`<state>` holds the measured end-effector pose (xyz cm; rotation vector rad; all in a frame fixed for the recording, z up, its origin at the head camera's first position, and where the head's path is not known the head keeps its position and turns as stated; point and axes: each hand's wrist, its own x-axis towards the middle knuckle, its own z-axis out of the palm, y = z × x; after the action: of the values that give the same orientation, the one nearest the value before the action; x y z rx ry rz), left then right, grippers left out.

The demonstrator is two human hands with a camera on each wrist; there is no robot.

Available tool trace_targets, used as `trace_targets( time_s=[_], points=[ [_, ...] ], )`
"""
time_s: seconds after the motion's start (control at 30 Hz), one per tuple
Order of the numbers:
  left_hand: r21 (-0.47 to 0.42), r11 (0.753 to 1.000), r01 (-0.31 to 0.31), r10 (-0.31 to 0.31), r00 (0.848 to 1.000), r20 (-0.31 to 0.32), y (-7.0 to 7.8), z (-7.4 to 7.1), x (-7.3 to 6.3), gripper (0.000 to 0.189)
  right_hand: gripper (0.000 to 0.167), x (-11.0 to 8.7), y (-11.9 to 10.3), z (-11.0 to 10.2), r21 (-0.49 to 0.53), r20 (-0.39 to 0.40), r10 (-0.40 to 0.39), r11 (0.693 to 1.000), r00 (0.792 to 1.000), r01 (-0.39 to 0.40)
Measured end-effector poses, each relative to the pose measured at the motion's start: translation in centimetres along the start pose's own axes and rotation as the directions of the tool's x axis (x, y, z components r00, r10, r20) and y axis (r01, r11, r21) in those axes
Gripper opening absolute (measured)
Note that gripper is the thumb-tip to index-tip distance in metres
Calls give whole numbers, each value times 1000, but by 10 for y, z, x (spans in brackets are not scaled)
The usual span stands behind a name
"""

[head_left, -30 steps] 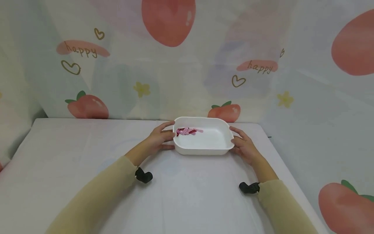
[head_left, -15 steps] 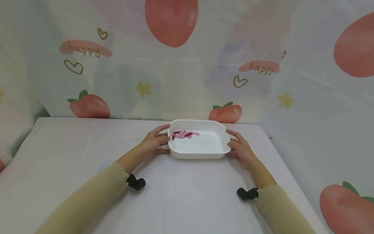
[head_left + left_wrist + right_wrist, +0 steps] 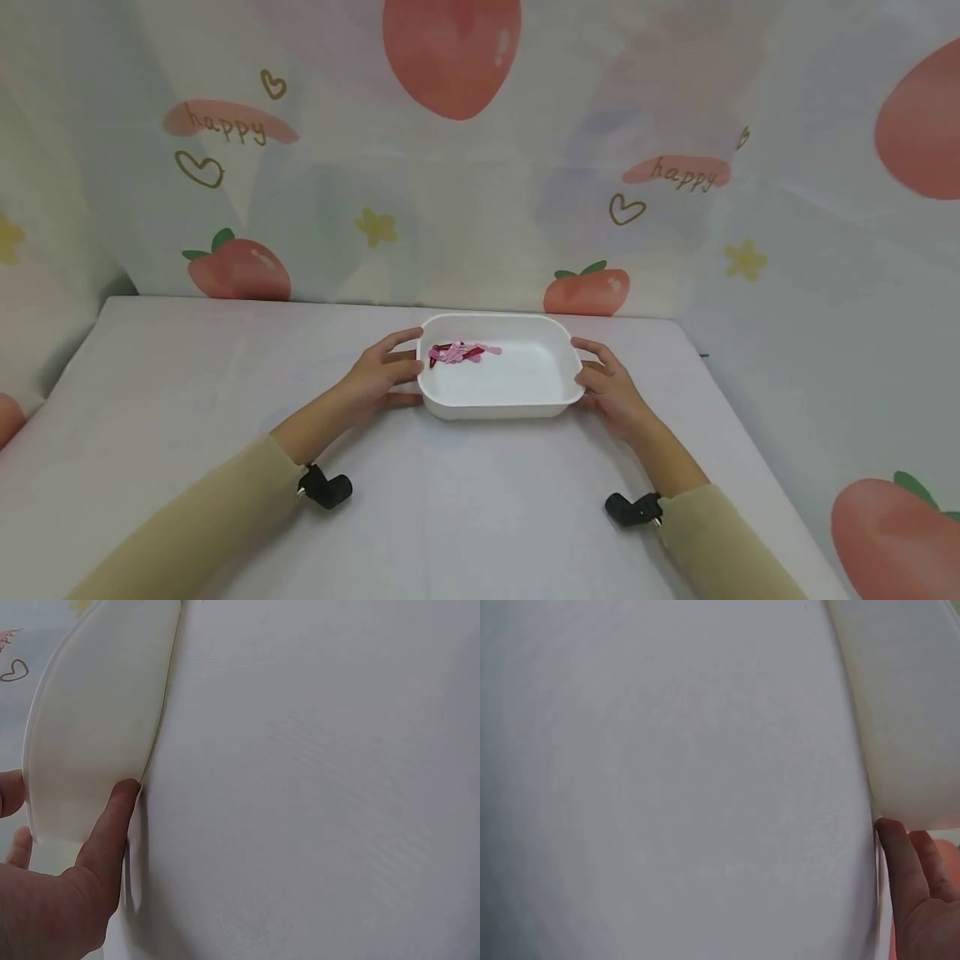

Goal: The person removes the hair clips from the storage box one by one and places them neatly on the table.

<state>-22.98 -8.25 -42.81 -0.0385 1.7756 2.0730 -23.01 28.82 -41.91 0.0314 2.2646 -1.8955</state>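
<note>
Left hand (image 3: 378, 377) at smooth, rounded tray (image 3: 517, 375)

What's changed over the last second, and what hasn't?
The white tray has moved closer and to the left, the left hand and right hand moving with it. Neither let go; both stay at its ends. The pink and red pieces remain at its left end.

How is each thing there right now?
White tray: upright, open-topped, between both hands
Pink and red pieces: heaped inside the tray's left end
Left hand: fingers spread, touching the tray's left end
Right hand: fingers touching the tray's right end
White tablecloth: spread out
</note>
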Motion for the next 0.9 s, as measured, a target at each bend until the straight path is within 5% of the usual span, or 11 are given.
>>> trace_targets(
  time_s=[0.9],
  points=[
    [40,999,-14,16,999,-44,-13,-28,-49,59,62,-17,-3,42,-41,37,1,999,999,1]
  ],
)
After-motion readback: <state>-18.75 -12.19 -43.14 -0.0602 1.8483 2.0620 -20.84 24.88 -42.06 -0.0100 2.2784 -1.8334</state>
